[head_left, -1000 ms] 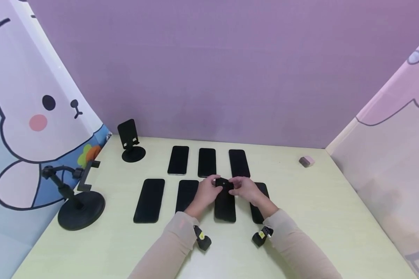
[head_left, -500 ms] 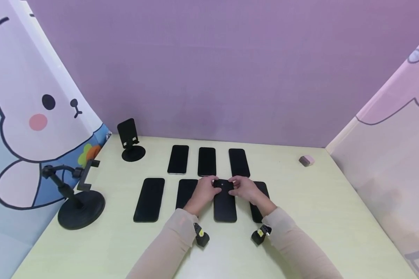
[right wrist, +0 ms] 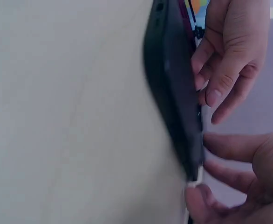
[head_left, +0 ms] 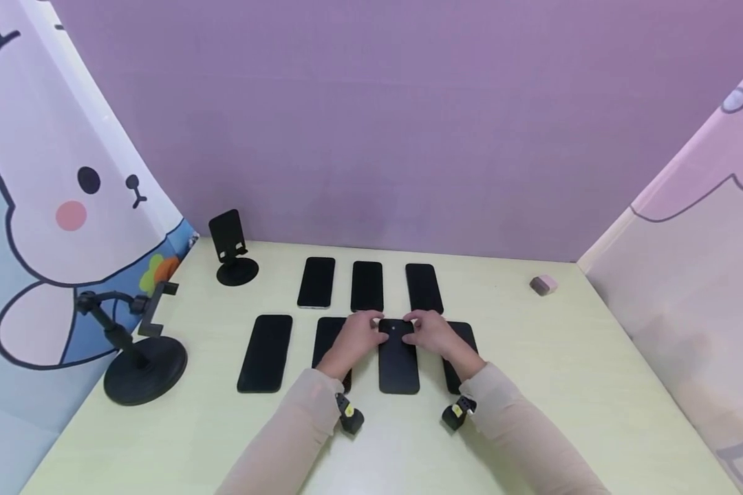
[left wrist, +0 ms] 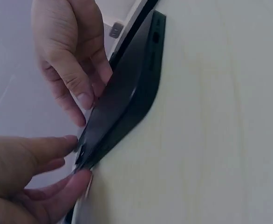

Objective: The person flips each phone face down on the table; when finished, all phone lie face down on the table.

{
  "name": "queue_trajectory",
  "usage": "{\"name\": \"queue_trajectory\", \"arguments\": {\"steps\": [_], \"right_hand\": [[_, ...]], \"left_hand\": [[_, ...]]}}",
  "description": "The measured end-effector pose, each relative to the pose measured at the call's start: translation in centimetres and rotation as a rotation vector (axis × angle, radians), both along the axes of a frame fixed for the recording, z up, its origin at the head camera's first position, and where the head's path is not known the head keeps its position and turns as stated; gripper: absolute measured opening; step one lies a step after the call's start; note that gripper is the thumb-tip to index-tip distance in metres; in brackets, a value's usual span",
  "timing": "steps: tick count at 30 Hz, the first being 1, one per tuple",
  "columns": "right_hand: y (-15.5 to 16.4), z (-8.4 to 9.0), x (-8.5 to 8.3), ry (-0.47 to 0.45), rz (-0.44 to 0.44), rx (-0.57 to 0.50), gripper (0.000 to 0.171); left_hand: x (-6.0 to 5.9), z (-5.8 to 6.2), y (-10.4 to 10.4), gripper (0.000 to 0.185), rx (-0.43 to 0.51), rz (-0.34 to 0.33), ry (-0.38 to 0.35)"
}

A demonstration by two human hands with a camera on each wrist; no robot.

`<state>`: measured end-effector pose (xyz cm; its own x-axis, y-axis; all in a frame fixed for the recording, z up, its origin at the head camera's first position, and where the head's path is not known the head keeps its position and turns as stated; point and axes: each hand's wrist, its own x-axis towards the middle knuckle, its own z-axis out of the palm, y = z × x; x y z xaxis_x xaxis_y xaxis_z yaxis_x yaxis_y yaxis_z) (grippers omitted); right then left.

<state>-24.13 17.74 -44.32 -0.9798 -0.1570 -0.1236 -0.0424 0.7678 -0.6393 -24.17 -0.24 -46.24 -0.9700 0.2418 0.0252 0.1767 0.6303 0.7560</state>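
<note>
No readable text, brand marks or numbers in any view. Partial grey letter shapes at the bottom of the right side panel (head_left: 739, 460) are cut off by the frame edge and illegible. Yellow tags on the wrist cameras (head_left: 349, 411) are too small to read.

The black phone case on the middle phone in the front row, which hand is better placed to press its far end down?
Roughly even. Left hand and right hand both pinch the far corners of the black phone case; the right fingers reach slightly further over, so perhaps right.
</note>
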Motion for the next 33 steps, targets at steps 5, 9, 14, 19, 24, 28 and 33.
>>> {"name": "queue_trajectory", "arguments": {"steps": [5,9,14,19,24,28,33], "right_hand": [[-2.4,0.8,0.3,0.084,0.101,0.037,0.038],[-4.9,1.0,0.4,0.073,0.171,-0.009,0.039],[-7.3,1.0,0.1,0.005,0.175,-0.053,0.041],[-8.5,0.4,-0.4,-0.041,0.164,-0.108,0.044],[-9.2,-0.1,-0.6,-0.028,0.148,-0.106,0.046],[-9.7,-0.4,-0.8,-0.02,0.127,-0.094,0.046],[-10.2,-0.6,-0.9,-0.034,0.099,-0.107,0.047]], "left_hand": [[0.5,0.2,-2.6,0.039,0.043,0.008,0.058],[0.5,0.3,-5.6,0.034,0.059,0.067,0.124],[0.4,0.3,-9.0,0.033,-0.009,0.147,0.134],[0.6,0.0,-10.6,0.032,-0.038,0.144,0.097],[0.5,0.0,-10.8,0.033,-0.059,0.136,0.069],[0.1,-0.1,-10.7,0.033,-0.063,0.119,0.043],[-0.1,-0.2,-10.8,0.03,-0.057,0.135,-0.004]]}}
